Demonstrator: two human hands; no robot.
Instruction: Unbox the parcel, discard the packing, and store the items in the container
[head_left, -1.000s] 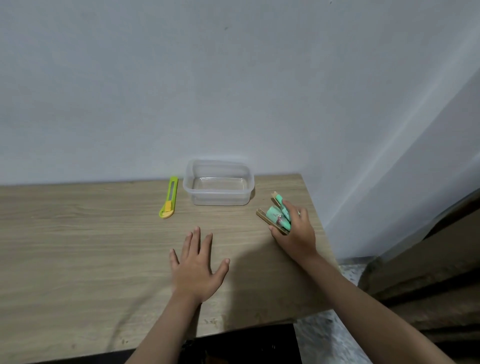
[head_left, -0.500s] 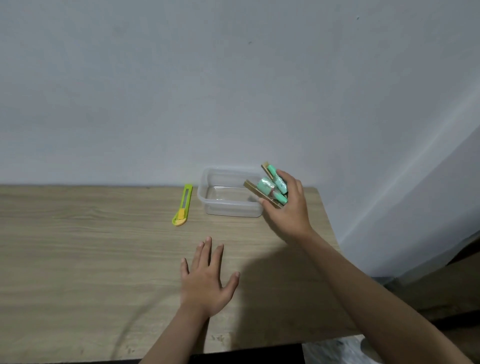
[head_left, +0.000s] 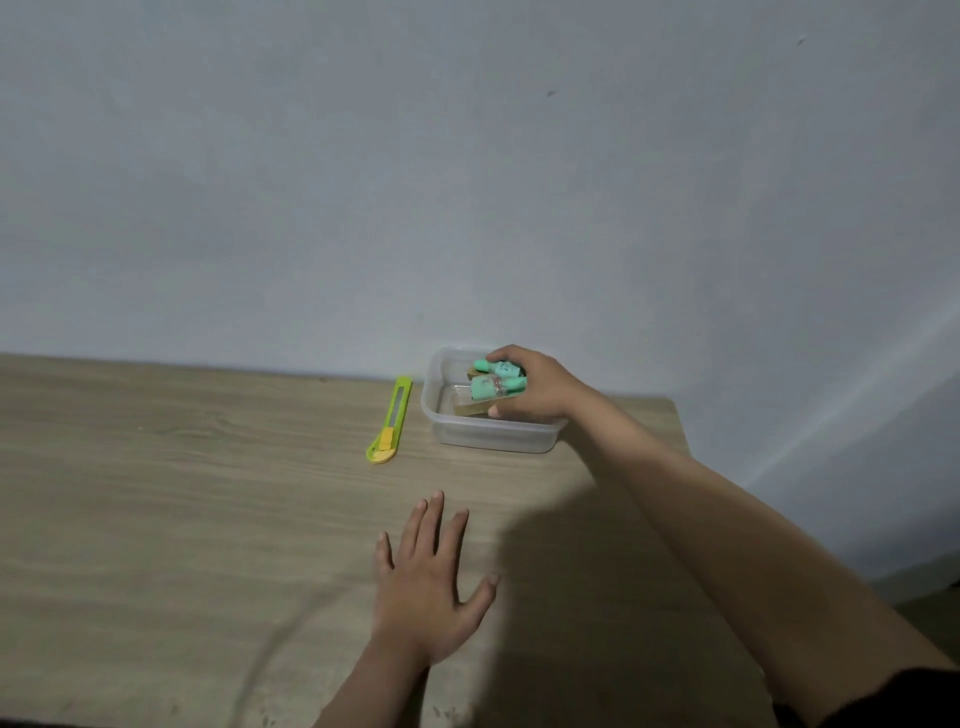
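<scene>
The right hand is closed around a small bundle of mint-green items with a strip of brown card under them, thumb below and fingers curled over the top; the bundle sits inside the rim of the clear plastic container, low in it, though whether it touches the bottom cannot be told; the hand itself reaches in over the container's right side.

The likeliest slip, as I judge it, comes at the release; the pieces are held as a loose stack, so if the fingers open while the bundle is tilted, one green piece could roll over the low wall and off the table, whose right edge and back wall are near; the container is light and nothing steadies it, so a wrist catching the rim on the way out could drag or tip it.

The left hand lies flat and spread on the table, holding nothing, well apart from the container and so no help in bracing it; the green and yellow box cutter lies just beside the container's left wall, and a shoved container could knock it along the table.
</scene>
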